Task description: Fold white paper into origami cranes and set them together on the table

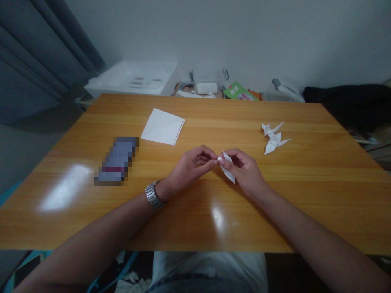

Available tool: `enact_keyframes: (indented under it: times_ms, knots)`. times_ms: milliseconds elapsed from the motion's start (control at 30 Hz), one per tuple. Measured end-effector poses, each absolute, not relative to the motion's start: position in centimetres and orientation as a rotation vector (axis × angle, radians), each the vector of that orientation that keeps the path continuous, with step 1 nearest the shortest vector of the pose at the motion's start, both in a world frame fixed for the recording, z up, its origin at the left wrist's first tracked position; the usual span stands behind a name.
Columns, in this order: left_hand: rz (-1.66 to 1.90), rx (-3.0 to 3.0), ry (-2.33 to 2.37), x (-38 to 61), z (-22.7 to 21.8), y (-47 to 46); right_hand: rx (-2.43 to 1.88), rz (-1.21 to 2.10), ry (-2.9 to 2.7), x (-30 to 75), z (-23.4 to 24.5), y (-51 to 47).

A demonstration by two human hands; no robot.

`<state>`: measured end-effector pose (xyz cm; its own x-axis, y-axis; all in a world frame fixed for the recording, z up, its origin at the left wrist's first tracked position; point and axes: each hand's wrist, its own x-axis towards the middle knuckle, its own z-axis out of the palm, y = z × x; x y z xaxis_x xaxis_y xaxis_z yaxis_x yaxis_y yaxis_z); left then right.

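A small folded piece of white paper [228, 167] is held above the middle of the wooden table [195, 219]. My right hand [247, 171] has it between thumb and fingers. From the other side, my left hand [195, 163] pinches its left corner, thumb against fingertips. Part of the paper is hidden behind the right thumb. Two folded white paper cranes, a far one [270, 130] and a nearer one [274, 142], lie close together on the table to the right. Beyond my left hand lies a flat white sheet [163, 127] with a perforated edge.
On the left side of the table is a pixelated, phone-like object [117, 160]. Past the far edge stand a white plastic bin [134, 77] and a green booklet [240, 91] among other items. A dark cloth [348, 101] lies beyond the right corner.
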<state>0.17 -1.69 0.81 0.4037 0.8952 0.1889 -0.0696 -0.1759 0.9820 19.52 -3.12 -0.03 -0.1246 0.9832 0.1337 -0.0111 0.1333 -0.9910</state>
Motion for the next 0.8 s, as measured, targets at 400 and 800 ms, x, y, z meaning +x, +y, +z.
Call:
enact_keyframes:
  times_ms: [400,800]
  knots:
    - [0.958,1.5,0.787,0.0,0.9,-1.5,-1.046,1.224,-1.372,19.6,0.0,-3.0]
    - [1.036,1.661,0.808,-0.2,0.1,-1.3,-1.039,1.271,-1.365,19.5,0.0,-3.3]
